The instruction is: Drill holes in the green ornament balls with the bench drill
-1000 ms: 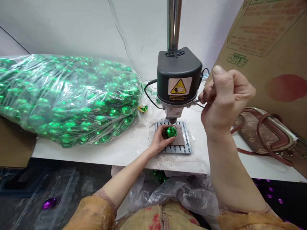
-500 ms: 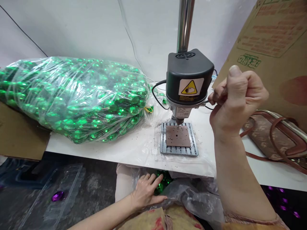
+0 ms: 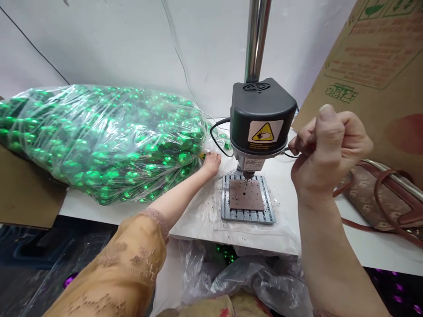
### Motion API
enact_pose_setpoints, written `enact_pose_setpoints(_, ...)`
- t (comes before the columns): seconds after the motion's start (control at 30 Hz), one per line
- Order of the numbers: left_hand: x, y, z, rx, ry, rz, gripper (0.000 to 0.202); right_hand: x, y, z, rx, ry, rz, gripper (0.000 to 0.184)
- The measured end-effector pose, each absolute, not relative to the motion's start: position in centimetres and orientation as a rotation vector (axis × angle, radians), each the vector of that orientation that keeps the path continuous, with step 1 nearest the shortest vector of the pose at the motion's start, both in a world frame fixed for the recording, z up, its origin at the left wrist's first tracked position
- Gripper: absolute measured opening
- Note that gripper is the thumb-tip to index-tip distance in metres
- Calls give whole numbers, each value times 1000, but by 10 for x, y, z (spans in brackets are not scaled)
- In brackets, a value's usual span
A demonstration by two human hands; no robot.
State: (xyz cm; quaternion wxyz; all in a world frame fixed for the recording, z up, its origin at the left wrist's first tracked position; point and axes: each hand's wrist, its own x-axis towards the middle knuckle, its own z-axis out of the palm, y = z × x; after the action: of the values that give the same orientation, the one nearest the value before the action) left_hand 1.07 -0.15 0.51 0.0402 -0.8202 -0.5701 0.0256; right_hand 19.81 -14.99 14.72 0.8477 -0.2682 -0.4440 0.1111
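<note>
My left hand [image 3: 211, 164] rests at the gathered neck of a large clear plastic bag [image 3: 99, 145] packed with shiny green pieces, and I see nothing held in it. My right hand [image 3: 330, 149] is raised in a fist, pinching a thin black cord [image 3: 292, 152] beside a small bench drill's dark head [image 3: 262, 121]. The drill bit [image 3: 246, 175] points down at a brown pad [image 3: 246, 194] with one hole, set on a ribbed metal plate [image 3: 247, 215].
A steel column [image 3: 256, 39] rises behind the drill on a white table [image 3: 194, 226] scattered with dark specks. A brown handbag [image 3: 380, 198] and a cardboard sheet [image 3: 373, 57] stand to the right. Crumpled plastic [image 3: 244, 277] with green pieces lies below the table edge.
My left hand has moved up from below the table edge to the neck of the bag. My right fist has stayed raised, and the view has shifted slightly.
</note>
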Motion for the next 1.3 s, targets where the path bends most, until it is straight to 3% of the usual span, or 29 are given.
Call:
enact_pose_setpoints(0.17, 0, 20, 0, -2545, -1849, 46, 40, 199, -150, 146, -567, -960, 237, 42)
enact_pose_setpoints(0.37, -16, 7, 3, -2675, -1801, -229, 42, 199, -151, 147, -560, -955, 260, 40)
enact_pose_setpoints(0.43, -20, -11, 1, -2797, -1810, -540, 47, 199, -151, 146, -563, -957, 264, 42)
enact_pose_setpoints(0.57, -21, -61, -9, -3157, -1982, -1707, 49, 199, -150, 145, -561, -948, 255, 45)
enact_pose_setpoints(0.67, -12, -96, -16, -3134, -2252, -2122, 49, 199, -149, 145, -559, -945, 247, 47)
enact_pose_setpoints(0.77, 0, -114, -19, -3107, -2321, -2131, 52, 199, -149, 145, -585, -952, 237, 50)
enact_pose_setpoints(0.97, 16, -116, -27, -3271, -2034, -2045, 63, 200, -148, 145, -559, -947, 285, 50)
enact_pose_setpoints(1.3, 29, -125, -32, -3136, -1952, -1662, 55, 200, -149, 144, -606, -954, 281, 54)
